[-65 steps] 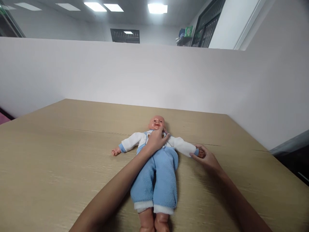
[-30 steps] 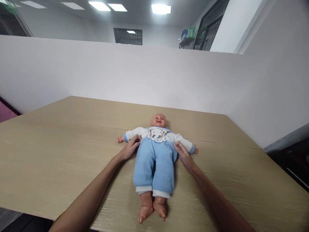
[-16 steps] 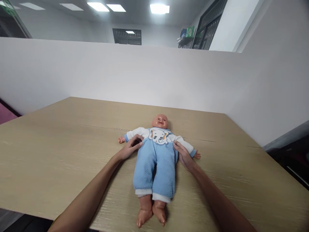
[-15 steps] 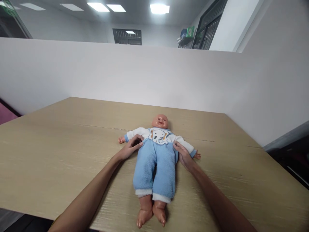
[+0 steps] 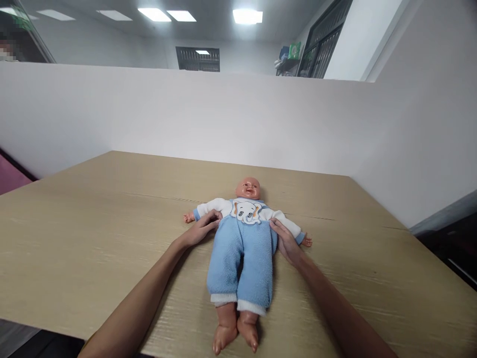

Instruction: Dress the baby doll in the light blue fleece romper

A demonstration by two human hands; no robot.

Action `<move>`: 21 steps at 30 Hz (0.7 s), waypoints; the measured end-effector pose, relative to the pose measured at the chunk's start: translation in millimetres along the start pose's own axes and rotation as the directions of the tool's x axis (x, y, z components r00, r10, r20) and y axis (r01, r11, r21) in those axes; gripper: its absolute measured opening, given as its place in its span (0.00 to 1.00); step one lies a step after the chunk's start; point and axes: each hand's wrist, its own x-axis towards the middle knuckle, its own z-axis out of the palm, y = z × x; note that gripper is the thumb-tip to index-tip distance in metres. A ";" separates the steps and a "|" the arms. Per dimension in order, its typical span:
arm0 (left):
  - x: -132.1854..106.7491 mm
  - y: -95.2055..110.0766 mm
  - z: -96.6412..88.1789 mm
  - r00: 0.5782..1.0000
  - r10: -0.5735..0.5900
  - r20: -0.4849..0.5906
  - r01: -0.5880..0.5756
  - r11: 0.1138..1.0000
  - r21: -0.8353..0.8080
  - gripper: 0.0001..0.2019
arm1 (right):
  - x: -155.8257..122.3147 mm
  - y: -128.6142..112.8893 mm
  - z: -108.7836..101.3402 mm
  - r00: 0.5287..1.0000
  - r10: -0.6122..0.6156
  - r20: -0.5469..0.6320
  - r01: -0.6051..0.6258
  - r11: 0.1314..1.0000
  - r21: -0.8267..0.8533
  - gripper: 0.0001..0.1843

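A baby doll (image 5: 241, 243) lies on its back on the wooden table, head away from me and bare feet toward me. It wears a fleecy blue and white outfit with an elephant face patch (image 5: 246, 211) on the chest. My left hand (image 5: 204, 227) is at the doll's side below its outstretched arm, fingers curled against the outfit. On the opposite side my right hand (image 5: 286, 239) grips the waist, its fingers lying over the blue fabric and the thumb hidden. Together the two hands hold the doll from both sides.
The light wood table (image 5: 93, 228) runs back to a low white partition wall (image 5: 208, 114). A dark object (image 5: 450, 243) stands beyond the table's right edge, and something pink (image 5: 13, 174) shows past the left one. Behind the partition is a shelf (image 5: 288, 64) with packages.
The fingers of my left hand have closed in a little against the doll's side. The view has shifted slightly; the doll lies in the same pose.
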 end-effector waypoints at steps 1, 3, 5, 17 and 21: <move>-0.4 -0.5 -1.7 1.000 0.002 0.018 -0.002 1.000 -0.009 0.13 | 0.2 -0.3 0.2 1.000 0.000 0.000 0.000 1.000 0.002 0.26; -1.1 -1.6 -4.2 0.999 0.005 0.039 -0.004 1.000 -0.025 0.13 | 0.6 -0.8 0.8 1.000 0.000 -0.002 0.000 1.000 0.006 0.26; -1.3 -2.5 -5.0 0.999 0.000 0.045 0.002 0.999 -0.038 0.13 | 0.7 -1.2 1.4 1.000 0.002 -0.006 -0.002 1.000 0.009 0.26; 4.0 -5.1 -2.3 0.995 -0.049 -0.091 0.043 0.996 -0.074 0.15 | -7.7 -9.2 7.0 0.988 -0.149 -0.037 0.146 0.987 -0.070 0.22; 6.8 -8.5 5.1 0.979 -0.051 -0.200 0.036 0.997 -0.075 0.16 | -15.9 -11.2 13.9 0.973 -0.230 -0.030 0.221 0.958 -0.181 0.20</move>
